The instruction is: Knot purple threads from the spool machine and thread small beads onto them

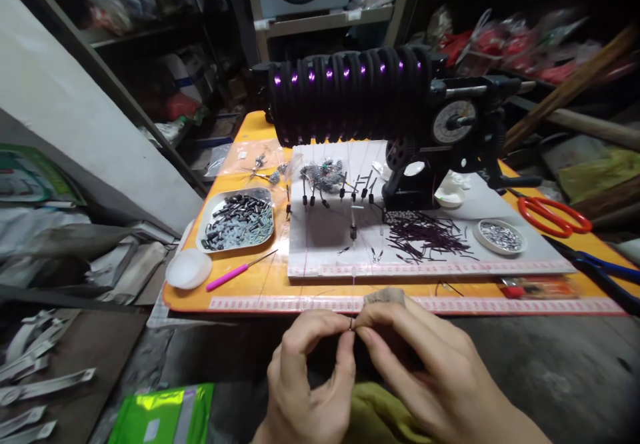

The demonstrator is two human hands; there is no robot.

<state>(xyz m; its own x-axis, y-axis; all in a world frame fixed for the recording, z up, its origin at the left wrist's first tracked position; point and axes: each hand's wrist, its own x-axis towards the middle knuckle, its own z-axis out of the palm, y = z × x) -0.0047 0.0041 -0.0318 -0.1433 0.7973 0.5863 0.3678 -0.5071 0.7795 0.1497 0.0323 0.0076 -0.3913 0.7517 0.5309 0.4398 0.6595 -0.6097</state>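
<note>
In front of the table's near edge, my left hand [313, 371] and my right hand [425, 357] meet with their fingertips pinched. Between them is a small dark piece [351, 325], too tiny to identify. A fine purple thread [354, 283] runs up from it toward the black machine [350, 97], which carries a row of black spools with purple glints. Other threads hang from the spools, several ending in small dark cylinders [305, 199]. Short dark sticks [425, 236] lie heaped on the white board [320, 244]. A finger of my right hand appears wrapped in tan tape [387, 296].
On the yellow table [235, 297] are a tray [203, 241] of small dark and pale tubes, a pink-handled hook tool [227, 277] and a white lid [189, 269]. To the right are a dish [520, 249] of silvery bits, red-handled scissors [537, 216] and blue-handled pliers [610, 269].
</note>
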